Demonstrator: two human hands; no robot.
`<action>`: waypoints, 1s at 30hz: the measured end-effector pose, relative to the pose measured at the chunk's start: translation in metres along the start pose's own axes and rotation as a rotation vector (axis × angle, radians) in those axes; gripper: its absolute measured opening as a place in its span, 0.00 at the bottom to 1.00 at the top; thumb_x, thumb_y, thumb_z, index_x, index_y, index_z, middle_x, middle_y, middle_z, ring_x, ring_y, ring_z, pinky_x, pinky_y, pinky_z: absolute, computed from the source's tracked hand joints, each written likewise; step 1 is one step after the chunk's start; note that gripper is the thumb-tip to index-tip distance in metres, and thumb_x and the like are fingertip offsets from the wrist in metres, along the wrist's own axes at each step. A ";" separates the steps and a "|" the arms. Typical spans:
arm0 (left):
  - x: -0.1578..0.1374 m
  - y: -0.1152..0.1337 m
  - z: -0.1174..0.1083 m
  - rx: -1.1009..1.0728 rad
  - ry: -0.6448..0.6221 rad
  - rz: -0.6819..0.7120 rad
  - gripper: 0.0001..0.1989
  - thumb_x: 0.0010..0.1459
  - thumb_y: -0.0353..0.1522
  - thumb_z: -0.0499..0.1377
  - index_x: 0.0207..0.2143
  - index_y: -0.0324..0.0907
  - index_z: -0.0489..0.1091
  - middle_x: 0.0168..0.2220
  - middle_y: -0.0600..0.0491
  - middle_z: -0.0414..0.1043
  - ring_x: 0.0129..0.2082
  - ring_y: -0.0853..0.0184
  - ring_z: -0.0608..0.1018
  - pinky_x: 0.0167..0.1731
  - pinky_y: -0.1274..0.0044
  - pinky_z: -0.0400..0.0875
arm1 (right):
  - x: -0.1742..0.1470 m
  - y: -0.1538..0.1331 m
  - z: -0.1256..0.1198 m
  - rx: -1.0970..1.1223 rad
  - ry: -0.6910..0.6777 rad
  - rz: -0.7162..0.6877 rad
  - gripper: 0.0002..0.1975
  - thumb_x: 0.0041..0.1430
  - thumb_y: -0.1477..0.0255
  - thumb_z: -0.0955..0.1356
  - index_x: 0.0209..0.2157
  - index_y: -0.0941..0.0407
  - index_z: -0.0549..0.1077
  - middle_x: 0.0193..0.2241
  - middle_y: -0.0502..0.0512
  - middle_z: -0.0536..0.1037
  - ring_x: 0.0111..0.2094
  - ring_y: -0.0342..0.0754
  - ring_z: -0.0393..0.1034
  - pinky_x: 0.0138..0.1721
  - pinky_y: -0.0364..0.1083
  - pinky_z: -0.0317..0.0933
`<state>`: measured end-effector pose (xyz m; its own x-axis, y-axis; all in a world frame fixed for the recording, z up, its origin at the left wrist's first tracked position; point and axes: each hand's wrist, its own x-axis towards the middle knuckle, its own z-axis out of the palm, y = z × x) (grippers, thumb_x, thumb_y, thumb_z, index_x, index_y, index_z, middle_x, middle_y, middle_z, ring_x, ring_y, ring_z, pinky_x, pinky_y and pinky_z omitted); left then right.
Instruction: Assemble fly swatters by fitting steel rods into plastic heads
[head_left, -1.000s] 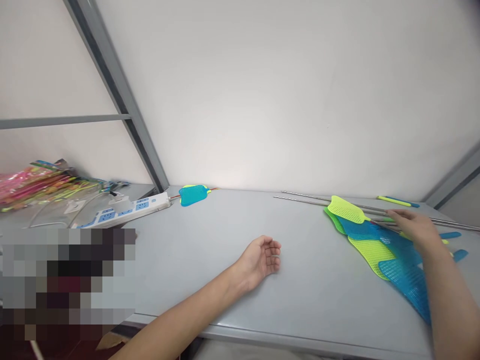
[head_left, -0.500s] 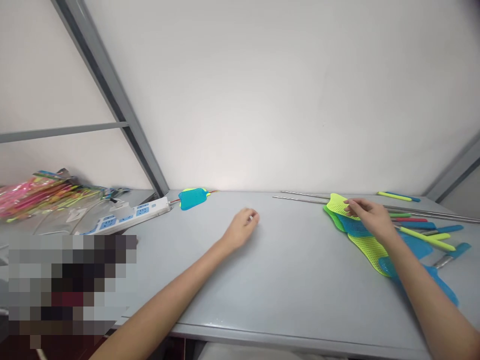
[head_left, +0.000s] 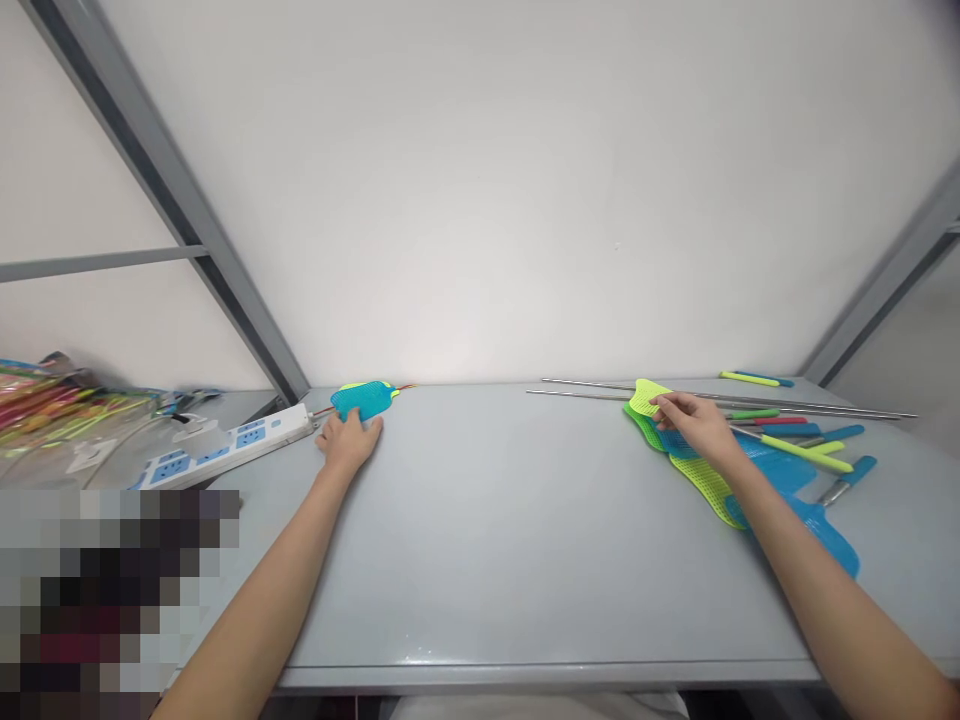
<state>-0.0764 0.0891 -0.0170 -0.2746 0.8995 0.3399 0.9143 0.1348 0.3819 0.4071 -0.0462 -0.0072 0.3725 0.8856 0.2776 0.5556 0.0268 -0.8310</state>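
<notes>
At the back left lies a blue fly swatter head (head_left: 365, 400) with a yellow-green one partly under it. My left hand (head_left: 349, 440) is at its front edge, fingers apart, the fingertips touching or just short of it. On the right, my right hand (head_left: 694, 425) is over a pile of fly swatters, thumb and fingertips pinched beside a yellow-green fly swatter head (head_left: 649, 393). Whether anything is between those fingertips is too small to tell. Under that hand and forearm spread more heads, among them a yellow-green one (head_left: 701, 485) and a blue one (head_left: 836, 540).
Thin metal rods (head_left: 577, 393) run along the back wall to the right. Coloured handles (head_left: 810, 452) lie beside the pile. A white power strip (head_left: 255, 445) with cords sits at left, near bagged colourful items (head_left: 45, 410). Metal frame posts (head_left: 247, 320) rise at the sides.
My left hand has moved left from mid-table to the blue fly swatter head, its fingers spreading. My right hand stays over the pile. The view has shifted somewhat.
</notes>
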 end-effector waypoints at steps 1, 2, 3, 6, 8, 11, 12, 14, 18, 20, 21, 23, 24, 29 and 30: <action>0.001 -0.002 0.002 0.014 -0.015 -0.018 0.28 0.48 0.42 0.50 0.49 0.36 0.59 0.52 0.33 0.51 0.52 0.45 0.54 0.45 0.56 0.48 | 0.000 0.000 0.000 -0.003 0.002 -0.003 0.15 0.49 0.62 0.61 0.31 0.58 0.69 0.24 0.54 0.72 0.23 0.45 0.67 0.29 0.45 0.62; 0.003 -0.004 0.004 0.025 -0.030 -0.027 0.27 0.48 0.42 0.49 0.48 0.37 0.60 0.51 0.34 0.53 0.52 0.47 0.55 0.46 0.58 0.48 | 0.000 0.000 0.001 -0.004 0.001 -0.007 0.15 0.49 0.62 0.61 0.31 0.58 0.69 0.24 0.54 0.72 0.24 0.46 0.67 0.29 0.45 0.62; 0.003 -0.004 0.005 0.034 -0.040 -0.030 0.25 0.49 0.42 0.49 0.48 0.38 0.61 0.51 0.36 0.54 0.53 0.49 0.55 0.46 0.59 0.49 | 0.000 0.000 0.001 -0.007 -0.002 -0.011 0.15 0.49 0.62 0.61 0.31 0.58 0.70 0.24 0.55 0.72 0.24 0.46 0.67 0.29 0.45 0.62; 0.005 -0.004 0.007 0.048 -0.040 -0.051 0.23 0.49 0.42 0.48 0.45 0.41 0.62 0.50 0.38 0.55 0.52 0.51 0.57 0.46 0.61 0.50 | -0.001 0.000 0.003 -0.024 -0.014 -0.022 0.15 0.49 0.62 0.60 0.31 0.58 0.70 0.24 0.55 0.72 0.23 0.46 0.67 0.29 0.45 0.61; 0.005 -0.004 0.006 0.051 -0.013 -0.086 0.24 0.49 0.43 0.47 0.45 0.40 0.62 0.50 0.37 0.56 0.51 0.51 0.58 0.46 0.61 0.50 | -0.002 -0.002 0.005 -0.039 -0.021 -0.020 0.15 0.49 0.62 0.60 0.31 0.58 0.70 0.23 0.55 0.72 0.23 0.46 0.67 0.28 0.45 0.61; 0.006 -0.004 0.005 0.045 0.023 -0.130 0.25 0.48 0.44 0.48 0.43 0.38 0.63 0.46 0.37 0.59 0.49 0.49 0.60 0.45 0.61 0.51 | -0.005 -0.006 0.010 -0.028 -0.041 -0.021 0.16 0.49 0.61 0.61 0.31 0.59 0.70 0.23 0.54 0.71 0.22 0.44 0.66 0.28 0.45 0.60; 0.007 -0.004 0.004 0.040 0.029 -0.138 0.24 0.47 0.44 0.48 0.41 0.37 0.64 0.45 0.37 0.61 0.48 0.49 0.60 0.44 0.61 0.52 | -0.006 -0.008 0.012 0.000 -0.054 -0.022 0.17 0.49 0.61 0.61 0.32 0.59 0.70 0.22 0.54 0.71 0.22 0.44 0.65 0.27 0.45 0.60; 0.008 -0.005 0.003 0.029 0.040 -0.152 0.22 0.47 0.44 0.49 0.36 0.36 0.66 0.42 0.37 0.63 0.46 0.48 0.62 0.43 0.61 0.52 | -0.009 -0.014 0.017 0.090 -0.088 -0.015 0.17 0.49 0.60 0.61 0.32 0.59 0.70 0.22 0.54 0.70 0.21 0.43 0.65 0.26 0.44 0.60; 0.011 -0.007 0.000 -0.005 0.073 -0.175 0.18 0.44 0.43 0.52 0.29 0.37 0.66 0.40 0.39 0.65 0.44 0.48 0.63 0.42 0.61 0.54 | -0.017 -0.027 0.028 0.225 -0.149 0.002 0.18 0.48 0.59 0.62 0.32 0.59 0.69 0.23 0.53 0.69 0.21 0.41 0.64 0.25 0.42 0.60; 0.011 -0.008 -0.001 -0.033 0.097 -0.182 0.17 0.43 0.43 0.54 0.30 0.38 0.65 0.40 0.39 0.65 0.44 0.49 0.64 0.42 0.62 0.55 | -0.019 -0.030 0.031 0.228 -0.186 -0.003 0.18 0.48 0.58 0.62 0.32 0.59 0.69 0.23 0.53 0.69 0.21 0.41 0.63 0.25 0.41 0.60; 0.011 -0.009 -0.001 -0.049 0.112 -0.186 0.18 0.43 0.43 0.55 0.31 0.38 0.65 0.40 0.39 0.65 0.45 0.49 0.63 0.42 0.62 0.55 | -0.019 -0.030 0.033 0.221 -0.204 -0.007 0.18 0.48 0.58 0.62 0.32 0.59 0.68 0.23 0.53 0.69 0.21 0.41 0.63 0.25 0.41 0.60; 0.011 -0.009 -0.001 -0.085 0.148 -0.196 0.20 0.41 0.42 0.56 0.34 0.38 0.63 0.42 0.39 0.63 0.46 0.48 0.62 0.42 0.61 0.55 | -0.019 -0.028 0.035 0.203 -0.227 -0.006 0.18 0.48 0.58 0.62 0.31 0.59 0.68 0.22 0.53 0.69 0.21 0.41 0.63 0.25 0.41 0.60; 0.010 -0.010 -0.001 -0.105 0.168 -0.202 0.22 0.40 0.42 0.57 0.36 0.37 0.63 0.43 0.39 0.62 0.47 0.48 0.61 0.43 0.61 0.55 | -0.019 -0.026 0.035 0.195 -0.229 -0.001 0.18 0.48 0.58 0.62 0.32 0.59 0.68 0.22 0.53 0.69 0.21 0.41 0.63 0.24 0.42 0.60; 0.007 -0.010 -0.004 -0.232 0.280 -0.188 0.25 0.40 0.37 0.58 0.41 0.37 0.58 0.42 0.42 0.60 0.46 0.55 0.63 0.43 0.65 0.58 | -0.017 -0.020 0.037 0.194 -0.228 0.043 0.18 0.47 0.58 0.62 0.31 0.59 0.68 0.22 0.52 0.68 0.19 0.40 0.63 0.23 0.41 0.60; 0.007 -0.009 -0.005 -0.263 0.297 -0.171 0.24 0.41 0.36 0.58 0.42 0.37 0.57 0.41 0.44 0.61 0.44 0.58 0.64 0.42 0.68 0.59 | -0.018 -0.020 0.038 0.193 -0.229 0.050 0.18 0.47 0.58 0.62 0.31 0.59 0.68 0.22 0.52 0.68 0.19 0.40 0.63 0.23 0.41 0.60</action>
<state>-0.0885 0.0920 -0.0135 -0.5241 0.7096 0.4709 0.7522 0.1263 0.6467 0.3616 -0.0450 -0.0140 0.2060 0.9690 0.1363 0.3810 0.0489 -0.9233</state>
